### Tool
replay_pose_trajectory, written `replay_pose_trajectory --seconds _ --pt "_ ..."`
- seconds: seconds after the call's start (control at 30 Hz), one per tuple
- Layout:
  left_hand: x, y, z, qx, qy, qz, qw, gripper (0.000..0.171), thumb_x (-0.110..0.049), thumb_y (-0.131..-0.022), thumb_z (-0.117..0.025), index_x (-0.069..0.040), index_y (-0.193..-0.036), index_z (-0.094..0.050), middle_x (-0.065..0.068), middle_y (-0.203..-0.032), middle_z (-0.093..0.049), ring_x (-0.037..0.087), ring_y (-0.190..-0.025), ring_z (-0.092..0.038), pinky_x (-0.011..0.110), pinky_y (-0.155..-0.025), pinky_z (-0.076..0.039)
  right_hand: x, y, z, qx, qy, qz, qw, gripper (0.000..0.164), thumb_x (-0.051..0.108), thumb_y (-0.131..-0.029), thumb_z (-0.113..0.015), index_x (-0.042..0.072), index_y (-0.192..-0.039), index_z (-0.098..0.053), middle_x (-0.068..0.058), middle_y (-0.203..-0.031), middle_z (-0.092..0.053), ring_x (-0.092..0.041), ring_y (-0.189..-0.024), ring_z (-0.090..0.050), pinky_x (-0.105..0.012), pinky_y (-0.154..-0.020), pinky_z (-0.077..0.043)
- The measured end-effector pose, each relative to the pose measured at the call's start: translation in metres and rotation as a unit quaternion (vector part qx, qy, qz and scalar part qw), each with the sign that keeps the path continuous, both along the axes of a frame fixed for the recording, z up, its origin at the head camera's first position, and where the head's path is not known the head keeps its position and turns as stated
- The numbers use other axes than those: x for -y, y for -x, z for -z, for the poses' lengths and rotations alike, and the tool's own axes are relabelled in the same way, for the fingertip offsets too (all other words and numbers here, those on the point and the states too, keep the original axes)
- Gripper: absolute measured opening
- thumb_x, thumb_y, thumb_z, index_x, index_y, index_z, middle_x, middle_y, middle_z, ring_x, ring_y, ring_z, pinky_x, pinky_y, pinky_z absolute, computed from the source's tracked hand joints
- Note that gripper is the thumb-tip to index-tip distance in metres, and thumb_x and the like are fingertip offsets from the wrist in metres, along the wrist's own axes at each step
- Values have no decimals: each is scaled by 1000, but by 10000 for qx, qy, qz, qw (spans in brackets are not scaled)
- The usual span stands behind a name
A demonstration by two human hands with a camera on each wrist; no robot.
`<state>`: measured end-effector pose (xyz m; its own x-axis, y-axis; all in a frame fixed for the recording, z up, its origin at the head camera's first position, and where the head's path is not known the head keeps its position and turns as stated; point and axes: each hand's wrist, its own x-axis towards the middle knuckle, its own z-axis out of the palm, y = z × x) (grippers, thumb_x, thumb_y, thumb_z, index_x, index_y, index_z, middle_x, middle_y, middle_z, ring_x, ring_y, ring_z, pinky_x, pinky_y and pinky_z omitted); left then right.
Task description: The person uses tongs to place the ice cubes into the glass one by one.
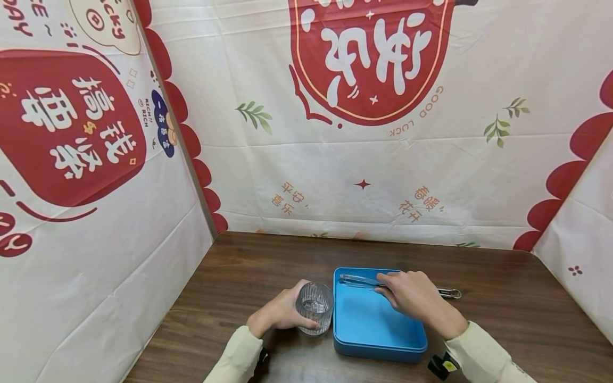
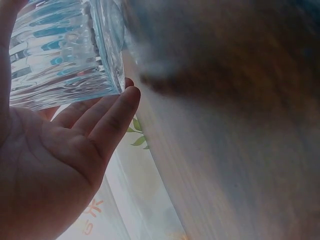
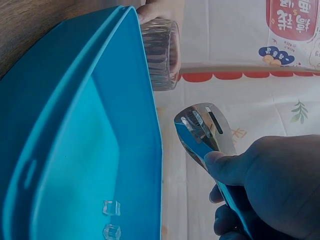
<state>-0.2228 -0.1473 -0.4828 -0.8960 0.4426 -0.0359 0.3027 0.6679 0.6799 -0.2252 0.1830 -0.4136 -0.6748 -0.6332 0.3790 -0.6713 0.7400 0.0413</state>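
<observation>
- The glass (image 1: pixel 314 307) is gripped by the left hand (image 1: pixel 282 311); loosened fingers could tip it on the table (image 1: pixel 503 319).
- The tongs (image 1: pixel 369 282) are pinched by the right hand (image 1: pixel 407 295); ice cubes (image 3: pixel 112 220) in the tray (image 1: pixel 378 348) could slip out.

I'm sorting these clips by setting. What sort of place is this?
Probably a makeshift recording booth, not a real kitchen: printed cloth backdrops wall in a bare wooden table, which bears only a blue tray, a ribbed glass and metal tongs.

Ribbed glass (image 1: pixel 314 307) (upright) beside tongs (image 1: pixel 364 281).
</observation>
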Motion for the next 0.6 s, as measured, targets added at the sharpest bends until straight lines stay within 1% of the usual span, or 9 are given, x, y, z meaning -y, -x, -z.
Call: replay_pose_trajectory --seconds 0.6 --pt "0 -1 -2 -10 -47 26 10000 86 -48 -67 -90 -23 -135 -44 -1 -110 -65 8 -94 -60 31 -82 -50 7 -6 -8 16 34 -156 9999 22 29 -91 -71 23 -78 -55 13 -60 -47 -1 -46 -39 -20 -43 -26"
